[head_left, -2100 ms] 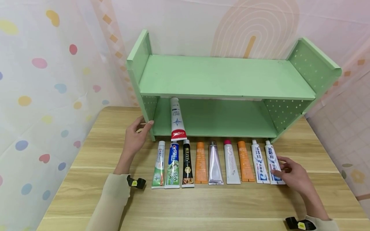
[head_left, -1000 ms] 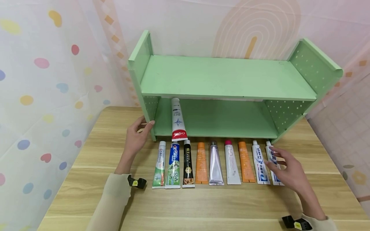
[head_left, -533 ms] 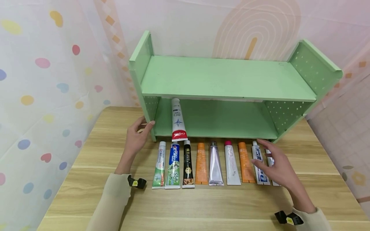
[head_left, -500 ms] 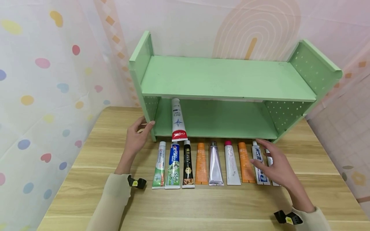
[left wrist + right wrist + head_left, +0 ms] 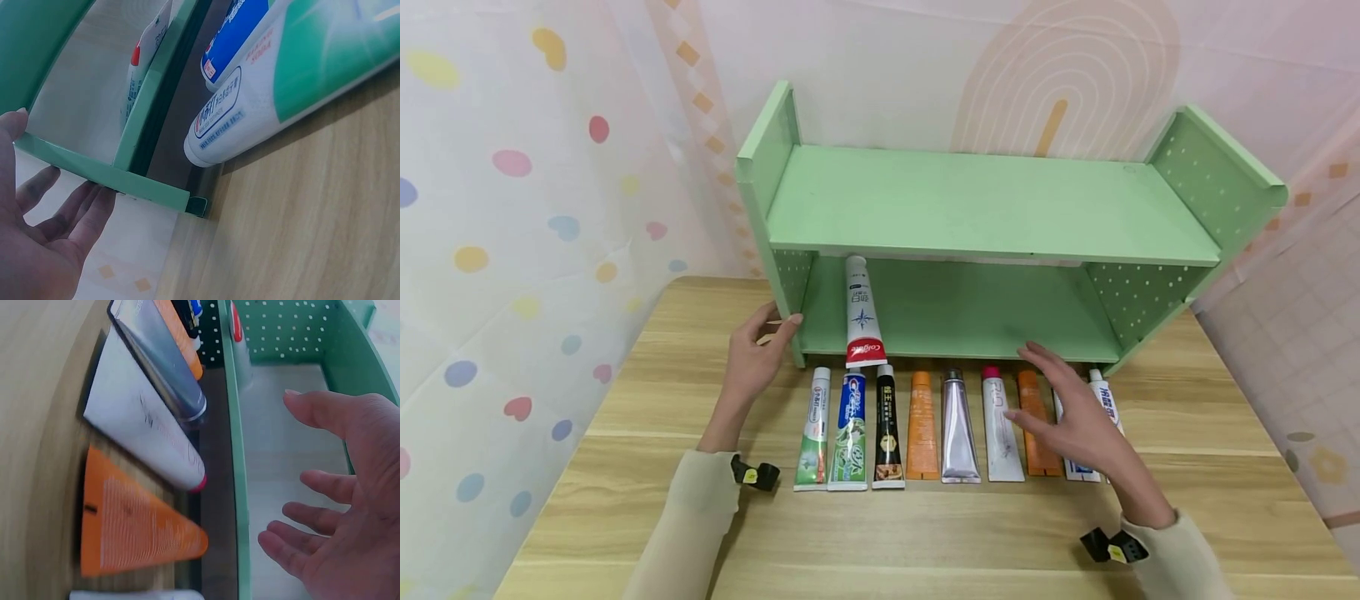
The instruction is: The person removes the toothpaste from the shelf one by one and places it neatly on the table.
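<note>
My left hand (image 5: 758,354) rests against the left side panel of a green two-tier shelf (image 5: 985,204), thumb on its front edge, fingers straight (image 5: 62,206). A red-and-white toothpaste tube (image 5: 861,312) lies on the lower board. In front of the shelf lies a row of several tubes, among them green-white (image 5: 812,429), blue (image 5: 848,429), black (image 5: 887,425), orange (image 5: 922,425), silver (image 5: 958,425) and white with a pink cap (image 5: 1000,429). My right hand (image 5: 1048,390) hovers open, fingers spread, over a second orange tube (image 5: 1033,450) and partly hides two white-blue tubes (image 5: 1105,400). It holds nothing (image 5: 344,506).
The shelf stands at the back of a wooden table (image 5: 925,533), against a patterned wall. Its top board and most of the lower board (image 5: 281,450) are bare. Bare table lies in front of the tube row and at both sides.
My right hand has lifted off the rightmost white-blue tubes and moved left, now over the second orange tube. The left hand and all tubes have stayed put.
</note>
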`<state>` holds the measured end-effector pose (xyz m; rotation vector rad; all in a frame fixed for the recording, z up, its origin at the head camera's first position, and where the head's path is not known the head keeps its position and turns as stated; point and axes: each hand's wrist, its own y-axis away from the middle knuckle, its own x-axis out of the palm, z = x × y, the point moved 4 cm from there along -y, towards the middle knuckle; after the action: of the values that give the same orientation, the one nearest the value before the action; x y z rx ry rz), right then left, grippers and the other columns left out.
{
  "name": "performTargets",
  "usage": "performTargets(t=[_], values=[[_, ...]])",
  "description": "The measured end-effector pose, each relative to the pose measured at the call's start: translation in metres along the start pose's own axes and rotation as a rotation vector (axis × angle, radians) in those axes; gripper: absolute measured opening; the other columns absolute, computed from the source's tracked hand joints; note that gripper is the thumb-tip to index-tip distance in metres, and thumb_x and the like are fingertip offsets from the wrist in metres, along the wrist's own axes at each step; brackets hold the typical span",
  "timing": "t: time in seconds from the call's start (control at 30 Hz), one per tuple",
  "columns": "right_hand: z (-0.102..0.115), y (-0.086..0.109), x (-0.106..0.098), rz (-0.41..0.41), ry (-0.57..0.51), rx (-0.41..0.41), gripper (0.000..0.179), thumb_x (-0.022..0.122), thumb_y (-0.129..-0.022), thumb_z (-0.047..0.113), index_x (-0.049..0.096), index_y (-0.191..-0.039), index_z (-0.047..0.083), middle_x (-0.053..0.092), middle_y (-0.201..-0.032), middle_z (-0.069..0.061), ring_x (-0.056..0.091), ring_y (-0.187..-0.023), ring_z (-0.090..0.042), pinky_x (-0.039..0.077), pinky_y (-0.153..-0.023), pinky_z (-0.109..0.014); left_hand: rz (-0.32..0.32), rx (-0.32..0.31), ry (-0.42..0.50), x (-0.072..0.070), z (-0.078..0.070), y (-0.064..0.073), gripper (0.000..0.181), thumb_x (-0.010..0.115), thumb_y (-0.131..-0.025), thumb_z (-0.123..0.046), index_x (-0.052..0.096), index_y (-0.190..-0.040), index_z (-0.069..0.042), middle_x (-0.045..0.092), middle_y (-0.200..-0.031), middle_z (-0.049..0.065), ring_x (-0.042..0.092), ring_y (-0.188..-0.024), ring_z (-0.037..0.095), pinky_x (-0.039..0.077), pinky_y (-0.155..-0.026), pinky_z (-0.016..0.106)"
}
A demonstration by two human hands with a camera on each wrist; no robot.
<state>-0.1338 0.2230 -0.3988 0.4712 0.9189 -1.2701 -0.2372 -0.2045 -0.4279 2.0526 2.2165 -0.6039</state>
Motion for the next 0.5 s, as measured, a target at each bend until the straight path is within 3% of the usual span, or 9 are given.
performTargets(t=[0.13,0.5], values=[[0.007,-0.008,0.007,0.020,0.025,-0.016,0.083,0.080,-0.090,0.032,0.036,-0.159,0.014,0.025,-0.169,-0.016,0.027,-0.151,-0.049,0.032,-0.107,-0.079,0.001,0.003,-0.004,0.000,0.000,0.000,0.052,0.063,-0.101,-0.045,0.059,-0.145,-0.016,0.066,-0.123,0.009,0.062,-0.107,0.016,0.060,-0.087,0.037],[0.028,-0.030,0.024,0.024,0.099,-0.132,0.094,0.082,-0.087,0.034,0.030,-0.162,0.012,0.014,-0.172,-0.017,0.013,-0.157,-0.044,0.027,-0.115,-0.074,0.002,0.009,-0.012,0.001,0.003,-0.001,0.051,0.062,-0.102,-0.042,0.059,-0.145,-0.016,0.066,-0.123,0.013,0.063,-0.107,0.015,0.060,-0.087,0.033]])
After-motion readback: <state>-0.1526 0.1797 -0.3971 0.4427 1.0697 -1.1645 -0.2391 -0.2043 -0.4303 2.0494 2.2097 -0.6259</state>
